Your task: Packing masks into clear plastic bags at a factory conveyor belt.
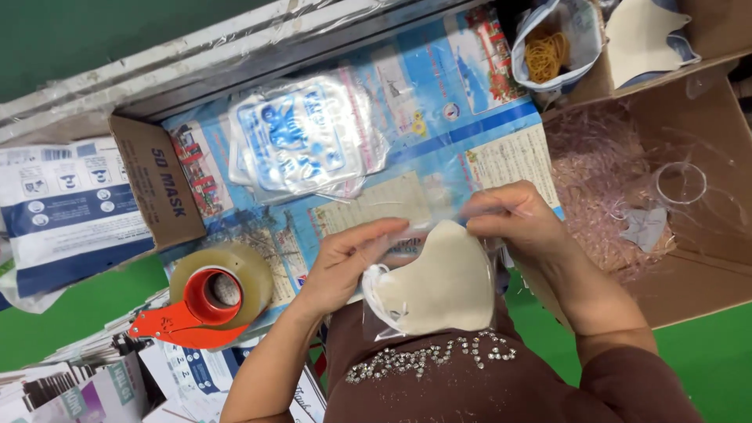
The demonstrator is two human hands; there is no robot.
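**Bagging the Mask**

Tape dispenser sits at 8 o'clock. Left hand pinches the clear bag edge; the cream mask lies inside, centre-low. Right hand pinches the bag's top at 1 o'clock. Keep the opening taut and level.

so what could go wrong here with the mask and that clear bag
The cream fabric mask sits in a thin clear plastic bag pinched by the left hand and right hand; the film could tear or slip. The white ear loops may snag at the opening. The orange tape dispenser sits by the left elbow and might get knocked.
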